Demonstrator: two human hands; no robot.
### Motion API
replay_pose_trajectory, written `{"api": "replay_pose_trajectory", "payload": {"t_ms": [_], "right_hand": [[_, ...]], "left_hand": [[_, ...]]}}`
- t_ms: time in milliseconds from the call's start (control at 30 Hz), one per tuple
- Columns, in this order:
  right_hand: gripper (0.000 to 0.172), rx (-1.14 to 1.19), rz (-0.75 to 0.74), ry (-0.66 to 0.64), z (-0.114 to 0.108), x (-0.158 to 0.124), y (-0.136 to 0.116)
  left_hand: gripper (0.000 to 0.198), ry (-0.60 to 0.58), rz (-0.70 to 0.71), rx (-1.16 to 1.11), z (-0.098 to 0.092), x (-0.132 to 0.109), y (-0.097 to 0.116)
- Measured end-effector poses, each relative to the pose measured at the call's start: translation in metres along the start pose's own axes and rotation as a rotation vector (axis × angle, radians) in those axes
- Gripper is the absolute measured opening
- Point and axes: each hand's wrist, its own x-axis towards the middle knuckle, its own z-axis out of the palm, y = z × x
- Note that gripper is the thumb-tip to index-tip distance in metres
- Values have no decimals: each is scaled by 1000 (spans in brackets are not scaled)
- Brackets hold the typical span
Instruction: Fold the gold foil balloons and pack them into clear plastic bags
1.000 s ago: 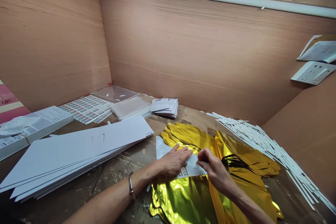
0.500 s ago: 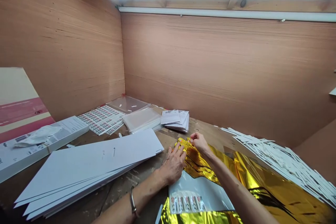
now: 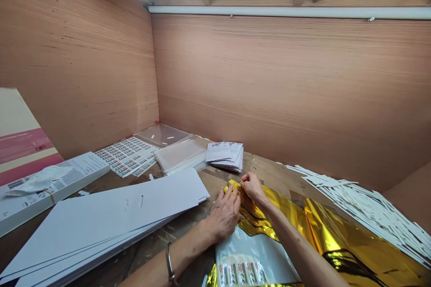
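Foil all over the bench, left hand laid flat-ish on its far end, right hand pinching the edge right beside it.

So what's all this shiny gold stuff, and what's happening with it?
A person is working with bare hands on gold foil spread over the table. The left hand lies flat on its far end, while the right hand is bunched at the tip beside it; whether it grips the foil is too small to tell. Nearer the person, a pale sheet bears a row of stickers. White cards lie to the left, thin white strips to the right.
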Motion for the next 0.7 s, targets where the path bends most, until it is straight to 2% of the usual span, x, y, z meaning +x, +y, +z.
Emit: {"api": "replay_pose_trajectory", "payload": {"t_ms": [400,700], "right_hand": [[16,26,114,-75,-8,-1,-16],[15,-71,25,-48,-4,-7,-18]], "left_hand": [[45,7,-54,24,11,-2,2],[46,16,-73,70,2,-1,6]]}}
